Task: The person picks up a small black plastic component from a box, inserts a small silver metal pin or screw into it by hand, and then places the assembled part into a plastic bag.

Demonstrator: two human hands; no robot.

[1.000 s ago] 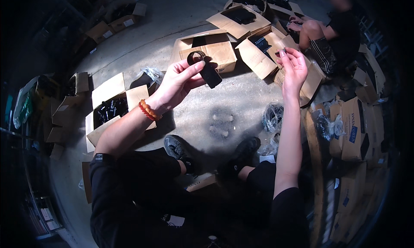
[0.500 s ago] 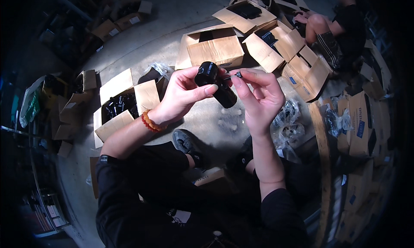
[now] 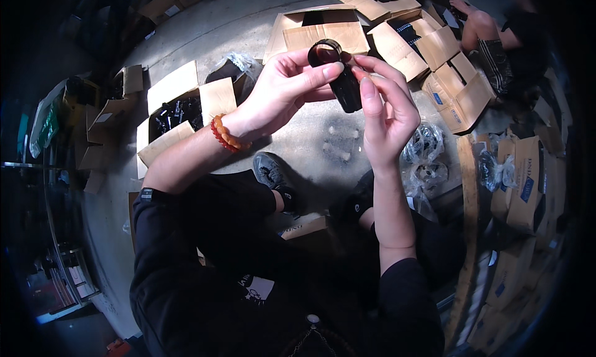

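Note:
My left hand point(image 3: 297, 79) grips a glossy black part between thumb and fingers. This black part point(image 3: 345, 91) has a wide round ring at its upper end, its opening turned toward me, and a narrower tube slanting down to the right. My right hand point(image 3: 391, 112) is closed in a pinch, its fingertips against the right side of the part, near where ring and tube join. Whatever sits between those fingertips is too small and shadowed to make out. Both hands are held up over the floor, in front of an open carton.
An open carton point(image 3: 162, 125) of small black parts stands at left. More cartons point(image 3: 456, 95) lie ahead and to the right, near another person point(image 3: 496, 44). Clear plastic bags point(image 3: 425, 147) and a wooden beam point(image 3: 467, 233) are on my right. My shoe point(image 3: 270, 169) rests on the floor.
The black part has tipped so its ring opening faces me. My right fingertips, holding a small black piece beside it earlier, now press against it. My view has shifted, bringing both hands higher.

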